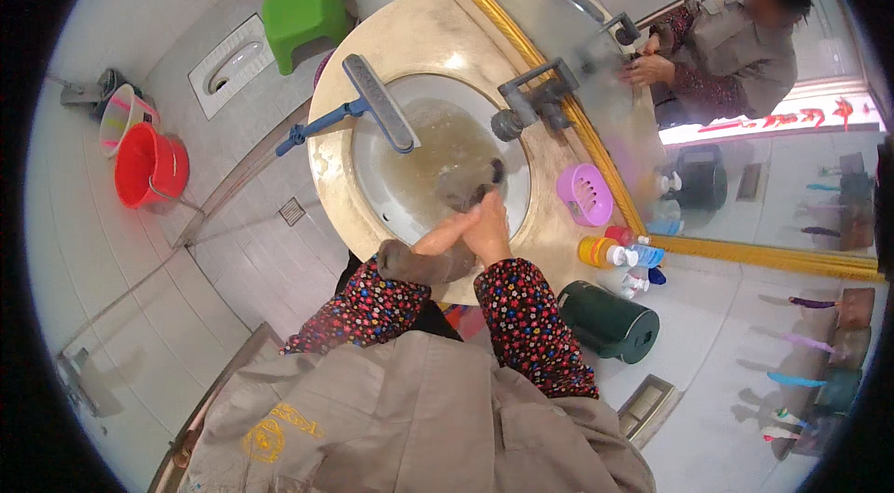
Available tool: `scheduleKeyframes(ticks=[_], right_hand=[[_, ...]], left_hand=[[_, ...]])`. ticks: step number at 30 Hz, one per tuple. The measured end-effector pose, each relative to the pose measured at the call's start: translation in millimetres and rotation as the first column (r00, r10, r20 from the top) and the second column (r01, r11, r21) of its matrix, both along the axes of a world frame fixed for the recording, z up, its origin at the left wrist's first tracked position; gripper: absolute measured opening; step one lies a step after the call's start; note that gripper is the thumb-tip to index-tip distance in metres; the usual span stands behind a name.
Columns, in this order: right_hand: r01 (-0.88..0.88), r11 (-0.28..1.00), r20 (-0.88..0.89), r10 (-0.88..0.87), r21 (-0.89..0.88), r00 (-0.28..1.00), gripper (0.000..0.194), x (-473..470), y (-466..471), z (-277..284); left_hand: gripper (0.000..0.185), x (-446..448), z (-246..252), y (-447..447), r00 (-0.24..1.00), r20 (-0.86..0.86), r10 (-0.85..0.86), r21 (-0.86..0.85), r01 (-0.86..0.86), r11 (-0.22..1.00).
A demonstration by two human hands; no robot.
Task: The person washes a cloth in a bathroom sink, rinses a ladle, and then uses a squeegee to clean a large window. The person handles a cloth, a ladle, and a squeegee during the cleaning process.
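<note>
A round white washbasin (370, 172) set in a cream countertop holds cloudy brownish water. Over its near side my left hand (447, 231) and my right hand (489, 227) meet, closed on a wet, dark greyish-brown cloth (464, 189) whose far part hangs over the water. More grey-brown cloth (426, 266) lies across my left wrist at the counter's near edge. A blue-handled squeegee (380, 105) rests across the basin's left rim. The grey faucet (534, 98) stands at the basin's right side. My fingers are partly hidden by each other and the cloth.
A purple soap dish (585, 195), pump bottles (602, 252) and a dark green container (609, 322) are on the right. A gold-framed mirror (607, 172) borders the counter. Left are a green plastic chair (307, 11), a squat toilet (234, 67), a red bucket (150, 165) and a floor drain (291, 211).
</note>
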State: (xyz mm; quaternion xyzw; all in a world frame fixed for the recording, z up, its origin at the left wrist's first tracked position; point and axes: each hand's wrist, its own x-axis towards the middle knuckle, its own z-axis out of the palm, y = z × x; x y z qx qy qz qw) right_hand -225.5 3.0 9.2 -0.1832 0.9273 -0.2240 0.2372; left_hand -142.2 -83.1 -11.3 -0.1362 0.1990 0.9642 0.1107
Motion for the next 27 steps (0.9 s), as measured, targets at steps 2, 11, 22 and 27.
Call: scheduleKeyframes(ticks=[2, 11, 22, 27], right_hand=[[-0.138, 0.989, -0.007, 0.138, 0.055, 0.990, 0.087, -11, 5, -4], [0.857, 0.288, 0.736, -0.440, -0.426, 0.514, 0.086, -18, 69, -63], [0.888, -0.345, 0.720, 0.527, -0.303, 0.451, 0.062, -4, -6, -27], [0.886, 0.131, 0.851, 0.370, -0.445, 0.372, 0.042, -36, 1, 0]], left_hand=[[0.053, 0, -6, 3, 0.986, 0.113, -0.121, -0.056, 0.128, 0.990], [0.032, -6, 16, 10, 0.984, 0.164, -0.071, 0.339, 0.012, 0.941], [0.049, 5, 39, 34, 0.985, 0.109, 0.134, 0.828, -0.164, 0.537], [0.051, 6, 33, 16, 0.997, 0.068, 0.030, 0.566, -0.063, 0.822]])
